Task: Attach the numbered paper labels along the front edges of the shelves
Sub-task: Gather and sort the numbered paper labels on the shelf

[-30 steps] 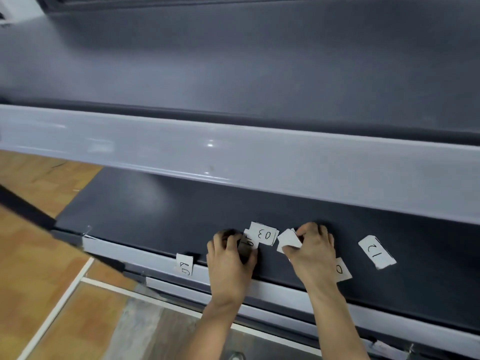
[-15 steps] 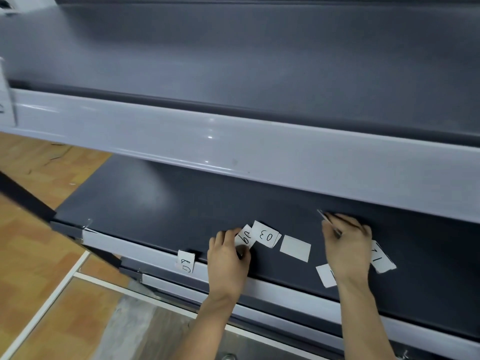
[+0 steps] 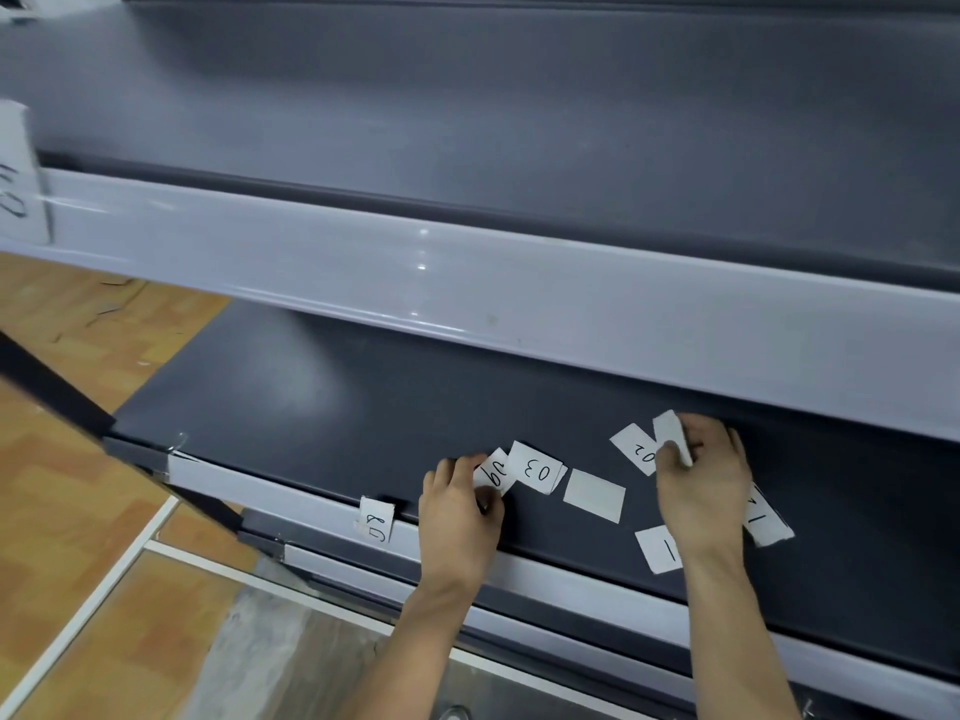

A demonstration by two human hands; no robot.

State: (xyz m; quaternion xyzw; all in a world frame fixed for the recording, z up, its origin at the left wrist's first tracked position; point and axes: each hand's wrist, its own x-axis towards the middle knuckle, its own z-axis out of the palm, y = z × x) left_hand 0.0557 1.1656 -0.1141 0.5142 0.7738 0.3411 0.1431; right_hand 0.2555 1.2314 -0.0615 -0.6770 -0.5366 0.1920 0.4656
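Note:
Several white paper labels lie loose on the dark lower shelf [image 3: 322, 407]. My left hand [image 3: 460, 517] pinches the label marked 09 [image 3: 493, 470] beside the label 03 [image 3: 535, 467]. My right hand [image 3: 698, 485] holds a small folded label [image 3: 672, 436] next to a label reading 02 [image 3: 636, 446]. A blank label [image 3: 594, 495] lies between my hands. A label with a 1 [image 3: 662, 549] and label 12 [image 3: 766, 522] lie by my right wrist. Label 08 [image 3: 377, 521] hangs on the lower shelf's pale front edge [image 3: 249, 485].
The upper shelf's glossy pale front edge [image 3: 519, 283] juts out above my hands, with another label [image 3: 18, 179] stuck at its far left. A dark diagonal shelf support [image 3: 52, 387] stands at the left. Wooden floor [image 3: 78, 511] lies below left.
My right hand has lifted a folded label from the shelf near label 12, uncovering label 02. My left hand stays on label 09.

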